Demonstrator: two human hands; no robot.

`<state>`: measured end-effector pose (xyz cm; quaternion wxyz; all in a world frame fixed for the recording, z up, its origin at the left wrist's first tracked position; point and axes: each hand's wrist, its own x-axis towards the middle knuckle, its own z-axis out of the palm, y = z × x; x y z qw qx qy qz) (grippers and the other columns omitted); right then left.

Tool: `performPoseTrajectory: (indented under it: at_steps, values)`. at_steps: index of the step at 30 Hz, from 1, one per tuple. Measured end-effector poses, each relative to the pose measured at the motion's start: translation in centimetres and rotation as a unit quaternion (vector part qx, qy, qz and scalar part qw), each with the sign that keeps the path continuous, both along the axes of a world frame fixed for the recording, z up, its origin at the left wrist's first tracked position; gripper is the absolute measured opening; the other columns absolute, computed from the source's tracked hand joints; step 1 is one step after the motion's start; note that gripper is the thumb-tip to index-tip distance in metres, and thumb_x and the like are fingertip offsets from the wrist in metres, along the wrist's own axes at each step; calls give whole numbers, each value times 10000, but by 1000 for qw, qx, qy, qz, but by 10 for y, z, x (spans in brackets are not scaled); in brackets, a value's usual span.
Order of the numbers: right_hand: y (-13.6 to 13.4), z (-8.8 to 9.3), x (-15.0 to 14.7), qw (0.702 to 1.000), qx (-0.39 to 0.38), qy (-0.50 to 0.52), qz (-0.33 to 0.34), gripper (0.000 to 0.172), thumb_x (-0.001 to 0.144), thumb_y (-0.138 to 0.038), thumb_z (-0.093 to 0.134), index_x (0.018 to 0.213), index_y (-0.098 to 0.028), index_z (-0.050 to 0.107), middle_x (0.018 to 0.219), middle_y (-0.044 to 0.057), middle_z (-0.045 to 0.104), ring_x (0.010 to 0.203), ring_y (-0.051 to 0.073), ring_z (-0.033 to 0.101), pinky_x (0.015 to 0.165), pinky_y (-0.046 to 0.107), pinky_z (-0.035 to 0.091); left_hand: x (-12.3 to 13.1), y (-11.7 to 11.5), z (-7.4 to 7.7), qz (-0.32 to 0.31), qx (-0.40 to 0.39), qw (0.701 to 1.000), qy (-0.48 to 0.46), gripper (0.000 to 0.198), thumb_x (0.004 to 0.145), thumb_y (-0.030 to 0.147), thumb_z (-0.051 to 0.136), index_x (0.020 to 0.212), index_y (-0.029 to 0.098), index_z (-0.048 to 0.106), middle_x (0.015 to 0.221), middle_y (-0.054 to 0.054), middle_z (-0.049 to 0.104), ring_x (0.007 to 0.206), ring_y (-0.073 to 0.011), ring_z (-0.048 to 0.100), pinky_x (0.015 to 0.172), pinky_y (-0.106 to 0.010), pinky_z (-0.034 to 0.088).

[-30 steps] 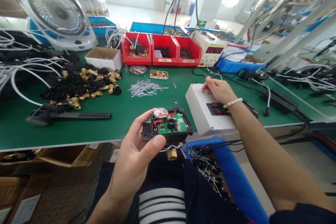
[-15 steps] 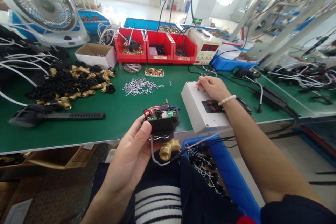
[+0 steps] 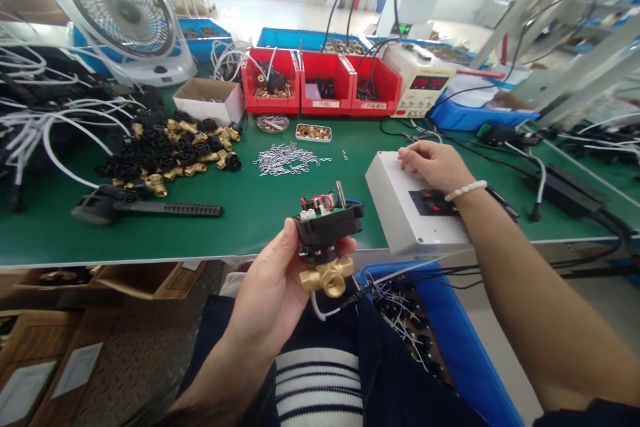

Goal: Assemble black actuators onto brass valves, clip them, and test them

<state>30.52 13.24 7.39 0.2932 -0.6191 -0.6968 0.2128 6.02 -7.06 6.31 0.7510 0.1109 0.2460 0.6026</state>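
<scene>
My left hand (image 3: 275,280) is wrapped round a valve actuator (image 3: 327,223), a black housing with an exposed circuit board, red wires and an upright metal pin. Its brass valve body (image 3: 330,277) points down below the fingers, and a white cable hangs from it. At the right, my right hand (image 3: 433,163) rests on the far end of a light grey control box (image 3: 400,213) with a black panel. The fingers of that hand are pinched at the box's top; what they hold there is too small to make out.
Metal clips (image 3: 287,160) lie mid-table, with brass-and-black valves (image 3: 175,153) and a black tool-like part (image 3: 145,207) to their left. Behind stand red bins (image 3: 273,103), a power supply (image 3: 423,83) and a fan (image 3: 123,7). A blue crate (image 3: 450,320) sits below the table edge.
The view has shifted, so the table items appear further right. My left hand has turned the actuator, so the brass body now faces me more. My right hand stays on the grey box.
</scene>
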Motion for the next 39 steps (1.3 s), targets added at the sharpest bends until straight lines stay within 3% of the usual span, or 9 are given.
performPoseTrajectory:
  at_steps: [15,39]
  values:
    - [-2,1,-1,1000,-13,-9,-13,162,800,-347,626,739,-197,622,784,84,665,664,203,560,750,400,464,-4,0,3,-23,20,999,-19,525,1044,302,280,961,92,753,908,-142,741,815,-190,735,762,-319,612]
    - [-6,1,-3,999,-8,-21,-24,159,821,-337,642,762,-190,629,749,55,651,641,164,546,726,337,450,-4,1,2,-22,20,999,-15,519,1049,321,282,965,89,738,916,-135,740,819,-186,733,763,-310,610]
